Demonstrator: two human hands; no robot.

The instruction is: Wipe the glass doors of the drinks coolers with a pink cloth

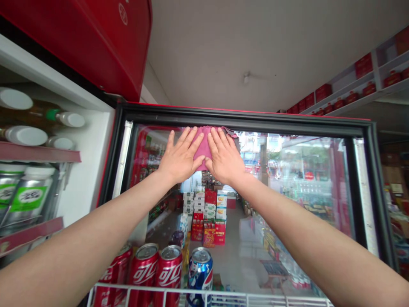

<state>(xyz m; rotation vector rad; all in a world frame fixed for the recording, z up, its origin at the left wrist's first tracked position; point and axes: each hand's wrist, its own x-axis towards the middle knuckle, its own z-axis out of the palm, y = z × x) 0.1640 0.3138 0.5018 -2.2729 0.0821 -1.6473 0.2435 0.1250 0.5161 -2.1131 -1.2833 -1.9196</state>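
The left hand (181,155) and right hand (224,157) press flat against the pink cloth (203,145), which sits at upper centre of the frame, bunched against the glass door (306,192) of a drinks cooler just below its black top frame (243,116). The fingers (188,138) on both hands are spread apart and straight, not clamped, with the thumbs nearly meeting below the cloth. Red cola cans (143,273) and a Pepsi can (200,273) stand behind a white wire rack (204,290) at bottom centre; bottles (32,123) lie on shelves at left.
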